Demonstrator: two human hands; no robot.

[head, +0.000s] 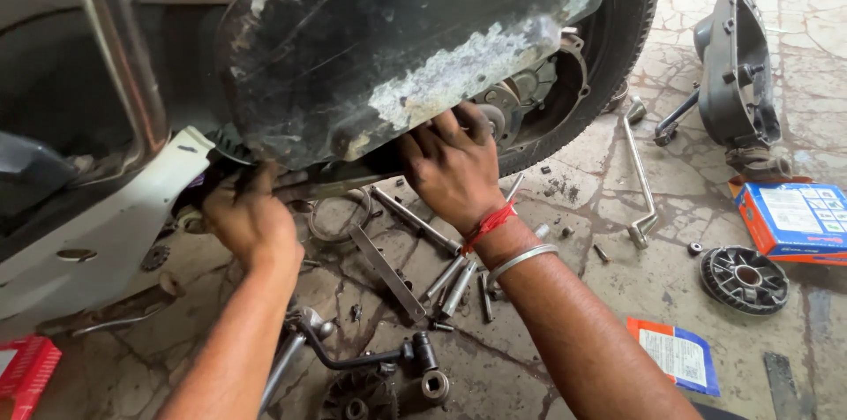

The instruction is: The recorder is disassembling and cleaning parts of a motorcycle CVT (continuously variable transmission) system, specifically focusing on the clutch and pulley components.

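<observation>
A scooter lies tilted in front of me, its dirty black plastic underside cover (388,41) facing up. My left hand (247,217) grips the cover's lower left edge, next to the white body panel (97,235). My right hand (454,168), with a red thread and a metal bangle at the wrist, presses its fingers up under the cover's lower right edge, near the exposed engine hub (529,89). The rear tyre (631,23) curves round behind the hub.
Bolts, sockets and a flat metal bar (388,274) are strewn on the cracked stone floor below my hands. A long T-handle wrench (642,177), a removed engine cover (737,67), a finned pulley (744,279), a blue-orange box (794,221) and a red object (26,371) lie around.
</observation>
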